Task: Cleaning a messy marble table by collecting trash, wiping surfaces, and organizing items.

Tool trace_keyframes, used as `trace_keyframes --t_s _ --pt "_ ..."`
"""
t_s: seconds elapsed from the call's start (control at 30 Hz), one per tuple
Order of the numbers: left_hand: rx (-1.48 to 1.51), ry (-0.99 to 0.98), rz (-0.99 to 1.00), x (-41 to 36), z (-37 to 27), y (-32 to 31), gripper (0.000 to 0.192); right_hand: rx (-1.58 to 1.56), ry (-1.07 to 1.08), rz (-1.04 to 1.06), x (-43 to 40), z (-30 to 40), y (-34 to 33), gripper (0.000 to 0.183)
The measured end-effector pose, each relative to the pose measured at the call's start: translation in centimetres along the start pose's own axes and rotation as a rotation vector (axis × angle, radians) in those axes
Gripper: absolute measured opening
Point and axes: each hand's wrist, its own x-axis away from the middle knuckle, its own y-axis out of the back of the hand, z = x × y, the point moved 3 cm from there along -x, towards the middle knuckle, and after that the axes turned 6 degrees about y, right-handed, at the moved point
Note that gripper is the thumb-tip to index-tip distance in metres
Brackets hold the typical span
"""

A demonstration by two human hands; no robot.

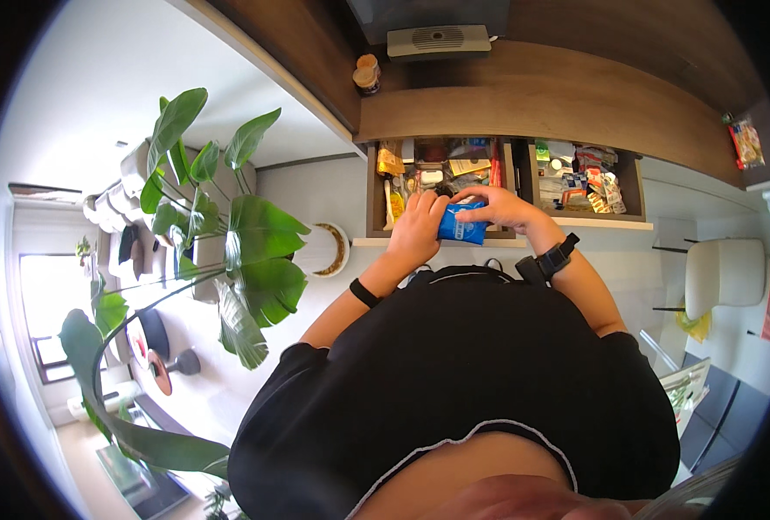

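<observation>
Both hands are on a small blue soft packet (462,229) that bears white writing, above the front of an open drawer (378,221). My left hand (416,226) grips the packet's left side. From the right, my right hand (503,209) holds its upper edge, with the thumb across the front. Behind the packet, the drawer holds a yellow box (469,166), a white case (432,177), a golden pouch (391,159) and a yellow bottle (396,205). The hands and packet hide part of the drawer's contents.
A second open drawer (633,188) to the right holds blister packs (609,198) and small boxes. Above is a wooden counter (521,107) with two jars (367,75) and a grey device (440,42). A large leafy plant (265,234) stands left; a white chair (723,279) is right.
</observation>
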Motion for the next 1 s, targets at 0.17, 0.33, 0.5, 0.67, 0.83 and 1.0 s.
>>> trace_keyframes --t_s 0.17,0.33,0.5,0.67,0.83,1.0 --pt "-0.153 -0.074 -0.028 -1.7 -2.7 -0.9 0.055 0.588 0.027 0.307 0.6 1.4 3.1 0.082" --pt "-0.143 -0.194 0.063 -4.8 -4.5 -0.8 0.055 0.522 0.192 0.178 1.0 1.1 2.7 0.067" --pt "0.212 0.035 0.064 -8.7 -1.9 -1.6 0.07 0.456 0.032 -0.051 2.9 0.2 5.9 0.06" --pt "0.016 -0.055 0.374 -13.1 6.5 -10.1 0.066 -0.077 0.087 -0.643 6.7 -1.1 11.0 0.053" --pt "-0.216 -0.017 0.505 -16.4 8.5 -14.4 0.045 -0.129 0.1 -0.894 9.3 -0.8 11.6 0.051" --pt "-0.122 -0.123 0.386 -16.3 8.9 -14.0 0.043 -0.083 0.047 -0.997 10.0 -1.9 11.6 0.054"
